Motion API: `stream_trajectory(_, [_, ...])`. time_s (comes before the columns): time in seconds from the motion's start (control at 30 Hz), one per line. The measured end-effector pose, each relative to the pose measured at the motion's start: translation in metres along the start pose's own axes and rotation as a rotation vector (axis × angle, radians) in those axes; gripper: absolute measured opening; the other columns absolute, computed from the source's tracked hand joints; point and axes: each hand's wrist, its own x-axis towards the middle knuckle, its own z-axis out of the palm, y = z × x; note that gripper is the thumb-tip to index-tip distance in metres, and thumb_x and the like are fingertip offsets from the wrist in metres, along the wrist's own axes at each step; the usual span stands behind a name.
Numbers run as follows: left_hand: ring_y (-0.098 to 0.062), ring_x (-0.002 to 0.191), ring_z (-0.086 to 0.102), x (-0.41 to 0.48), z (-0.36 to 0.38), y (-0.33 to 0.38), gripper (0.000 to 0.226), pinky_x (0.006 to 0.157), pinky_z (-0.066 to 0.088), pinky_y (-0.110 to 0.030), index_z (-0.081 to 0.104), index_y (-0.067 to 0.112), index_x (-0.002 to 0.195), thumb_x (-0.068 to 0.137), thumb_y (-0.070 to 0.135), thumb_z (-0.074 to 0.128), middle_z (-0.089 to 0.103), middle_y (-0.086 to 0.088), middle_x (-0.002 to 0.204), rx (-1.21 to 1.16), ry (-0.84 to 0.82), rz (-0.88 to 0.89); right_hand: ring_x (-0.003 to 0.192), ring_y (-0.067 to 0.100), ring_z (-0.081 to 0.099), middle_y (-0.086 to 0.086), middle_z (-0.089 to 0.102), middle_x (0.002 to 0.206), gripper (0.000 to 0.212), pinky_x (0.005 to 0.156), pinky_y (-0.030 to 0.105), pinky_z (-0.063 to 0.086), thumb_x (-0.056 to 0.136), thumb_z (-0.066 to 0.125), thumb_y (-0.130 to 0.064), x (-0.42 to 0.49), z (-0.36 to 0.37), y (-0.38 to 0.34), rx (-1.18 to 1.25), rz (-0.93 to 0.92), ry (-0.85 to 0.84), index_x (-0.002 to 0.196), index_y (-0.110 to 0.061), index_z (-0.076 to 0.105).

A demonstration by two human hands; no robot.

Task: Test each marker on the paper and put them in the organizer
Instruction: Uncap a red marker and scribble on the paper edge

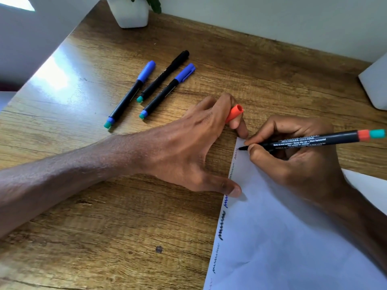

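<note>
My right hand point(297, 162) grips an uncapped black marker point(310, 140) with a red and teal end; its tip touches the top left corner of the white paper point(282, 237). My left hand point(188, 143) presses on the paper's left edge with thumb and fingertip, and holds the orange cap point(235, 113) between two fingers. Squiggle marks point(225, 206) in black and blue run down the paper's left edge. Three capped markers lie on the desk beyond my left hand: a blue-capped one point(129, 94), a black-capped one point(164, 75) and another blue-capped one point(167, 91).
A white plant pot point(130, 12) stands at the back of the wooden desk point(104, 206). A white container point(374, 84) sits at the right edge, partly cut off. A wall runs along the desk's far side.
</note>
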Motion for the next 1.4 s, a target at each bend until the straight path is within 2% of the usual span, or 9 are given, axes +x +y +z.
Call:
stream_trajectory(0.13, [-0.005,0.12,0.042,0.0004,0.0,0.0002,0.087,0.103,0.031,-0.008,0.041,0.015,0.122,0.067,0.064,0.088,0.045,0.017,0.119,0.002,0.0,0.002,0.052,0.018,0.059,0.005,0.069,0.065,0.005,0.048,0.028,0.044,0.076,0.074,-0.002,0.0004,0.0005,-0.0002,-0.018,-0.008,0.009,0.071,-0.003,0.073])
stream_trajectory(0.43, [-0.003,0.119,0.041,-0.0001,-0.0002,-0.0009,0.088,0.103,0.027,-0.003,0.041,0.015,0.123,0.067,0.063,0.089,0.042,0.022,0.117,0.004,0.003,0.007,0.054,0.021,0.059,0.009,0.068,0.065,0.005,0.05,0.035,0.046,0.077,0.073,-0.002,0.0018,0.0002,0.0001,-0.02,-0.004,0.014,0.071,-0.001,0.072])
stream_trajectory(0.57, [-0.005,0.118,0.041,-0.0003,0.0003,-0.001,0.087,0.103,0.029,-0.006,0.04,0.016,0.121,0.067,0.065,0.088,0.043,0.02,0.117,0.017,0.006,0.01,0.052,0.023,0.057,0.01,0.067,0.064,0.006,0.05,0.037,0.044,0.077,0.072,-0.001,0.002,0.0012,0.0005,-0.005,0.005,0.031,0.071,-0.001,0.072])
stream_trajectory(0.67, [-0.007,0.118,0.042,-0.0006,0.0004,-0.0012,0.087,0.102,0.031,-0.008,0.039,0.017,0.12,0.067,0.064,0.088,0.045,0.015,0.119,0.02,0.006,0.01,0.049,0.019,0.056,0.008,0.067,0.063,0.006,0.047,0.032,0.043,0.078,0.072,-0.002,0.0028,0.0021,0.0002,0.019,0.024,0.035,0.072,-0.001,0.072])
stream_trajectory(0.8, [-0.009,0.12,0.043,-0.0004,0.0004,-0.0011,0.086,0.103,0.032,-0.011,0.038,0.017,0.119,0.067,0.064,0.088,0.046,0.013,0.121,0.017,0.005,0.011,0.042,0.004,0.052,-0.009,0.063,0.056,0.007,0.046,0.015,0.038,0.079,0.071,-0.001,0.0033,0.0017,0.0016,0.09,0.068,0.029,0.072,-0.001,0.071])
stream_trajectory(0.9, [-0.009,0.118,0.043,0.0001,0.0,-0.0008,0.086,0.103,0.032,-0.01,0.037,0.018,0.118,0.067,0.064,0.089,0.047,0.012,0.121,0.022,0.003,0.012,0.041,0.003,0.053,-0.005,0.063,0.057,0.008,0.046,0.014,0.038,0.08,0.071,-0.002,0.0037,0.0015,0.0019,0.09,0.067,0.034,0.072,-0.002,0.071])
stream_trajectory(1.1, [-0.008,0.119,0.043,0.0001,0.0002,-0.0005,0.086,0.105,0.034,-0.015,0.039,0.016,0.119,0.067,0.064,0.089,0.047,0.014,0.12,0.009,0.006,0.014,0.04,0.003,0.053,-0.01,0.062,0.055,0.008,0.045,0.012,0.037,0.08,0.07,-0.003,0.0039,0.0014,0.0017,0.104,0.096,0.047,0.072,-0.002,0.07])
stream_trajectory(1.3, [-0.009,0.12,0.043,-0.0001,0.0002,-0.0006,0.085,0.104,0.033,-0.013,0.038,0.017,0.118,0.067,0.064,0.088,0.046,0.012,0.121,0.013,0.002,0.014,0.029,0.01,0.051,0.005,0.064,0.055,0.014,0.034,0.018,0.036,0.086,0.071,0.01,0.0027,0.0008,-0.0004,0.108,0.117,0.06,0.074,0.003,0.069])
stream_trajectory(1.4, [-0.009,0.119,0.043,-0.0001,-0.0004,0.0,0.085,0.104,0.031,-0.011,0.037,0.018,0.117,0.067,0.064,0.088,0.046,0.011,0.121,0.014,0.002,0.014,0.026,0.011,0.05,0.008,0.064,0.057,0.012,0.032,0.018,0.035,0.087,0.069,0.009,0.0023,0.0008,-0.0019,0.125,0.141,0.069,0.075,0.005,0.068])
